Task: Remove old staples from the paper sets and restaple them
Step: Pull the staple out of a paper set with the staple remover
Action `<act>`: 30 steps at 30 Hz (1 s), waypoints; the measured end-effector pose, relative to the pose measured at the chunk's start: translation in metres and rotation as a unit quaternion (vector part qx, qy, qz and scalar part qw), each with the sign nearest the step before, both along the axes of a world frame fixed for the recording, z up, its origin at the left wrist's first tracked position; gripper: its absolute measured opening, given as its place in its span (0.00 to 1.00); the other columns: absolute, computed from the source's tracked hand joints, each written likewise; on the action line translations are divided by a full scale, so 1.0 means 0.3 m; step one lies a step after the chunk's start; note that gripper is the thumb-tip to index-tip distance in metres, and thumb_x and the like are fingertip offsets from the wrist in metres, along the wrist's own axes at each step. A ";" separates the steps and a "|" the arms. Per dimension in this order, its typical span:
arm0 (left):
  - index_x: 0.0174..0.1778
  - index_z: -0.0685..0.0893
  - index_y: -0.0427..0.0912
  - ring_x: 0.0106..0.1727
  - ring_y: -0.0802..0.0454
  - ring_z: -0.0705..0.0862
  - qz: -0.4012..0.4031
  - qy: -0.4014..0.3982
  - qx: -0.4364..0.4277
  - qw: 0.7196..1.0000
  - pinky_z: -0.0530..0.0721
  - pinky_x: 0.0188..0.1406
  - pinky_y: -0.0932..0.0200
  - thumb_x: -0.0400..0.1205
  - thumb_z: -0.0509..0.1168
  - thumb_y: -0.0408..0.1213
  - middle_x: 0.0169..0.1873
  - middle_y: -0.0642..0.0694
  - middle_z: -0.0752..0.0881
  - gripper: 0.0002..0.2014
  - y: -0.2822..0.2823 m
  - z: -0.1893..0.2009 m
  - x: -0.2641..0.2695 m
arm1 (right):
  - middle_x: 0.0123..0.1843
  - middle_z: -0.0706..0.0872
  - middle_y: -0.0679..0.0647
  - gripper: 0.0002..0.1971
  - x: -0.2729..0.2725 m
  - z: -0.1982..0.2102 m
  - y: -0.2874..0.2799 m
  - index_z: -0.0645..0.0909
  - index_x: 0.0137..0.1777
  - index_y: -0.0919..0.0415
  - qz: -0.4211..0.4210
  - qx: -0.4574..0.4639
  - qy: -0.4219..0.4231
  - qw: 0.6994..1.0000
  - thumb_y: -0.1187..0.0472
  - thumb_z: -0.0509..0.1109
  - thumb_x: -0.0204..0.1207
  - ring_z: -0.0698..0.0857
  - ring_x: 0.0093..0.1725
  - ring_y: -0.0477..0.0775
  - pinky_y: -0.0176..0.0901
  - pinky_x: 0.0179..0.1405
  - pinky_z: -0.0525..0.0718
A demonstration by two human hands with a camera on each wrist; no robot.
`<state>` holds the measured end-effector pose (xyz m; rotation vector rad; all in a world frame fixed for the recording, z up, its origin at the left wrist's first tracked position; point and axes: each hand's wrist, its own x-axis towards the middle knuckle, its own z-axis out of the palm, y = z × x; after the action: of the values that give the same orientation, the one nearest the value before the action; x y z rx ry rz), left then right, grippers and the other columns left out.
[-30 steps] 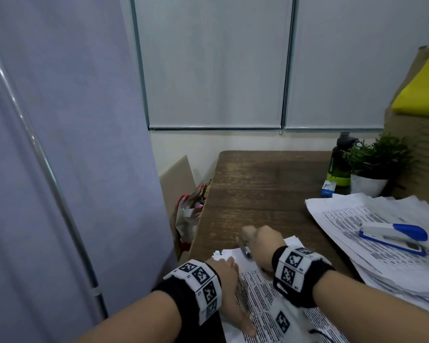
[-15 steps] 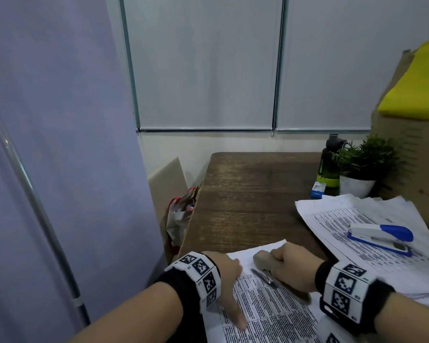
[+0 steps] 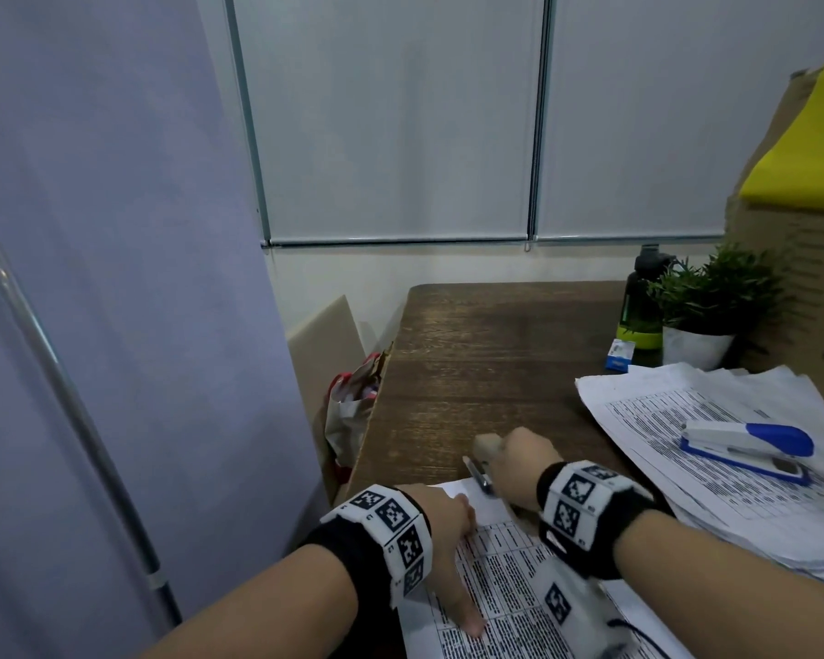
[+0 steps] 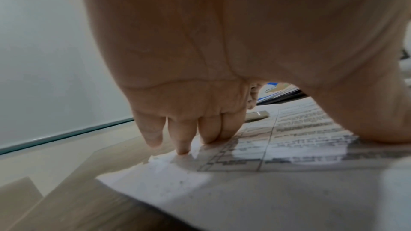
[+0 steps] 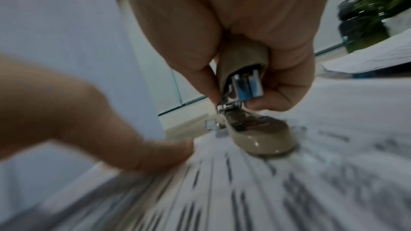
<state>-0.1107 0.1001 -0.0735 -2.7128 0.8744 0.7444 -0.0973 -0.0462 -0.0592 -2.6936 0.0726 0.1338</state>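
Two staplers are visible: a beige stapler [image 5: 255,126] near the bottom centre of the head view and a blue-and-white stapler [image 3: 745,447] at the right edge, lying on a loose paper stack [image 3: 714,420]. Two hands work on one printed paper set [image 3: 505,592] at the lower centre of the wooden table [image 3: 486,354]. The left hand [image 3: 441,530] lies spread on the paper set, fingertips [image 4: 183,149] pressing down near its upper left corner and thumb pressing lower on the page. The right hand [image 3: 524,461] is curled around the beige stapler's upper arm, which is swung up from the base; the base rests on the paper set. At the upper right stand one potted plant [image 3: 705,321], one dark bottle [image 3: 641,302] and one cardboard box [image 3: 800,259]. The wrists cover part of the page in the head view.
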 end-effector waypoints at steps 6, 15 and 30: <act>0.53 0.82 0.35 0.41 0.44 0.83 0.023 -0.028 -0.016 0.999 0.85 0.42 0.50 0.68 0.71 0.71 0.43 0.42 0.84 0.39 -0.051 0.053 0.007 | 0.26 0.81 0.48 0.24 -0.035 0.027 -0.192 0.80 0.28 0.58 0.014 0.046 0.013 0.999 0.37 0.65 0.71 0.81 0.29 0.50 0.40 0.33 0.79; 0.87 0.41 0.46 0.86 0.42 0.53 -0.016 0.024 -0.017 0.999 0.61 0.83 0.42 0.73 0.68 0.69 0.87 0.49 0.45 0.58 -0.110 0.000 0.040 | 0.30 0.74 0.48 0.16 -0.101 -0.003 -0.262 0.74 0.31 0.58 0.064 -0.006 0.030 0.997 0.46 0.63 0.69 0.76 0.35 0.50 0.33 0.33 0.74; 0.86 0.37 0.53 0.86 0.38 0.39 -0.043 0.042 0.033 0.998 0.55 0.83 0.35 0.76 0.70 0.63 0.86 0.57 0.36 0.55 -0.146 0.028 0.046 | 0.30 0.78 0.50 0.19 -0.043 -0.040 -0.228 0.72 0.29 0.59 -0.025 0.052 0.013 0.998 0.49 0.62 0.77 0.77 0.30 0.50 0.38 0.33 0.76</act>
<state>-0.0969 0.0564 -0.0650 -2.5856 0.9609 0.8590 -0.1103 -0.1146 -0.0713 -2.5849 0.1376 0.1523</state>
